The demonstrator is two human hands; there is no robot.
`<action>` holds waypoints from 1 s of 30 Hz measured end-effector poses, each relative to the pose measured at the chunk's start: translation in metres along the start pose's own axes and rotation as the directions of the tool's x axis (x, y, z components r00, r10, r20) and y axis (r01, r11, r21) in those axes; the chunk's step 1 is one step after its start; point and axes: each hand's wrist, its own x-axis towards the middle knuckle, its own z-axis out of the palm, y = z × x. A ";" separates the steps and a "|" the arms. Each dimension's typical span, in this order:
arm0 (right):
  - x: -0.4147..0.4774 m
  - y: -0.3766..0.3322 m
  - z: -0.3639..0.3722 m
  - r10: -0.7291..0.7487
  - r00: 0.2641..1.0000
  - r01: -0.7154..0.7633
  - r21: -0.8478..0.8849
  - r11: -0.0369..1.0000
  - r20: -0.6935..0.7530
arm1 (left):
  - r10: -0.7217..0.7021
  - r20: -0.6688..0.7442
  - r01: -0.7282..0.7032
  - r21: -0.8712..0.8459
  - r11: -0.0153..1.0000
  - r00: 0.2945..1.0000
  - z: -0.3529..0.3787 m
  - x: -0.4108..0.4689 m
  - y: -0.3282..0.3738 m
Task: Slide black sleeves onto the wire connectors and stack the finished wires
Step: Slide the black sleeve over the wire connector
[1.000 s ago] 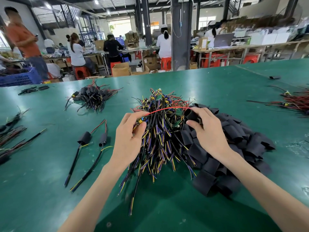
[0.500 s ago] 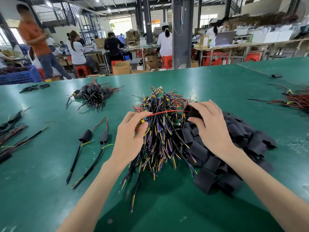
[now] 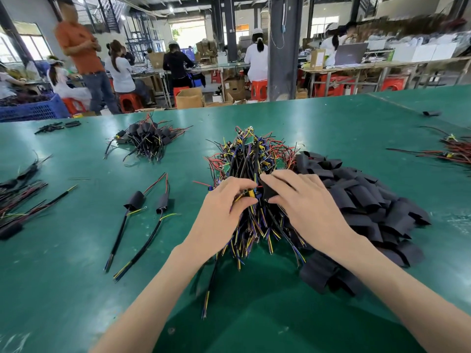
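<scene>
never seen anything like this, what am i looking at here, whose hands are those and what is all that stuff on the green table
There is no machine here: the picture comes from a camera worn on a person's head, looking down at their own bare hands. On the green table lies a heap of unfinished wires and, beside it, a pile of black sleeves. The left hand pinches a wire's connector end; the right hand holds one black sleeve against it. Two finished wires lie to the left, with a finished stack farther back.

Surface: green table is carrying everything.
Centre: wire pile, sleeve heap are lying touching.
Left: two sleeved wires are lying.
</scene>
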 end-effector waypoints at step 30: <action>-0.003 -0.005 0.000 -0.019 0.999 0.005 0.273 0.962 0.048 | -0.322 0.031 0.318 -0.268 0.909 0.946 -0.004 0.004 0.005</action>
